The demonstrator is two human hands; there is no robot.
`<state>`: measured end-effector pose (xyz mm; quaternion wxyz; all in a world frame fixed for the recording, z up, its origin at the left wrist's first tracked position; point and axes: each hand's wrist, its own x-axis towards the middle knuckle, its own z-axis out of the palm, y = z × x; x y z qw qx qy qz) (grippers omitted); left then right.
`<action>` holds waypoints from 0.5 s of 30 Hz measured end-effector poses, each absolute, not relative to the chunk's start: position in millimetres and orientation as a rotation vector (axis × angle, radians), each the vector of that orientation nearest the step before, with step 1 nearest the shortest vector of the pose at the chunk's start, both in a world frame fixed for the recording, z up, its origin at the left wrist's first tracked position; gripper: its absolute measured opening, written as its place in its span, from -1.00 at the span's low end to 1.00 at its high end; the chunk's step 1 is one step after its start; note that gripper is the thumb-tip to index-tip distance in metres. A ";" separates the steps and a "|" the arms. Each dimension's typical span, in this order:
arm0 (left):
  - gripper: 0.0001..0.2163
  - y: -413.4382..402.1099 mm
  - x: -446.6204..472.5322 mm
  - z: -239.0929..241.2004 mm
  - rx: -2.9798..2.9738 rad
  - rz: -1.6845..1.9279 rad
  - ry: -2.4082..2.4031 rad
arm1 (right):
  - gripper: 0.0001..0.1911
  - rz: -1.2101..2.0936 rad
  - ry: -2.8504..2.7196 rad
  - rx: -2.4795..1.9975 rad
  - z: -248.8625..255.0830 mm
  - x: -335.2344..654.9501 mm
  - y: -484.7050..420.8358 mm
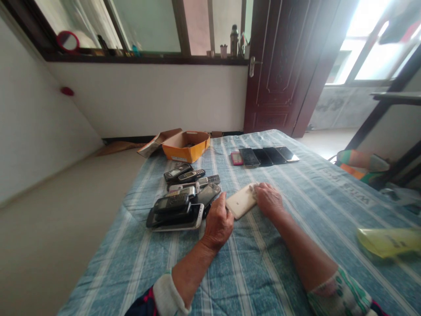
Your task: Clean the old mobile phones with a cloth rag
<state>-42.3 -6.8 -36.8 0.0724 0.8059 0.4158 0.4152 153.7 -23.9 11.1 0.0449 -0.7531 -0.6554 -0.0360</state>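
A pale gold smartphone (241,202) lies back side up, tilted slightly, just above or on the bedspread. My left hand (219,223) grips its near left end, fingers curled round the edge. At the far right end of the phone, my right hand (269,199) has its fingers pressed together over a small pale crumpled piece, perhaps tissue or cloth, against the phone's back. Left of my left hand, old keypad phones (173,202) and a dark touchscreen phone (208,195) lie in a loose pile. A larger silver-edged smartphone (197,218) sits under part of it.
An orange cardboard box (187,151) with its lid open stands at the back left. Several dark smartphones (263,156) lie in a row at the back, beside a small pink-edged item (236,158). Yellow plastic packaging (388,242) lies at right. A brown door (279,66) stands beyond.
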 end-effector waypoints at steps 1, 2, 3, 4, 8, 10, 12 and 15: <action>-0.49 -6.9 -42.3 -36.3 2.421 1.245 1.249 | -0.72 -0.112 -2.006 -2.295 11.3 151.7 -24.9; -0.50 -7.2 -42.4 -35.7 2.421 1.243 1.249 | -0.73 -0.113 -2.014 -2.285 11.6 149.2 -26.0; -0.50 -7.4 -42.5 -35.0 2.421 1.241 1.251 | -0.73 -0.114 -2.024 -2.273 12.1 146.4 -27.1; -0.50 -7.8 -42.6 -34.3 2.419 1.241 1.253 | -0.73 -0.114 -2.036 -2.259 12.6 143.5 -28.2; -0.51 -9.1 -42.8 -32.2 2.408 1.248 1.255 | -0.73 -0.111 -2.104 -2.177 15.0 131.5 -32.9; -0.50 -9.6 -42.8 -31.9 2.397 1.256 1.243 | -0.73 -0.104 -2.148 -2.127 15.8 125.3 -35.4; -0.49 -10.1 -42.6 -31.9 2.379 1.255 1.229 | -0.73 -0.094 -2.192 -2.079 16.2 118.9 -37.8; -0.49 -10.6 -42.5 -31.6 2.355 1.238 1.225 | -0.74 -0.076 -2.247 -2.014 16.7 110.8 -40.1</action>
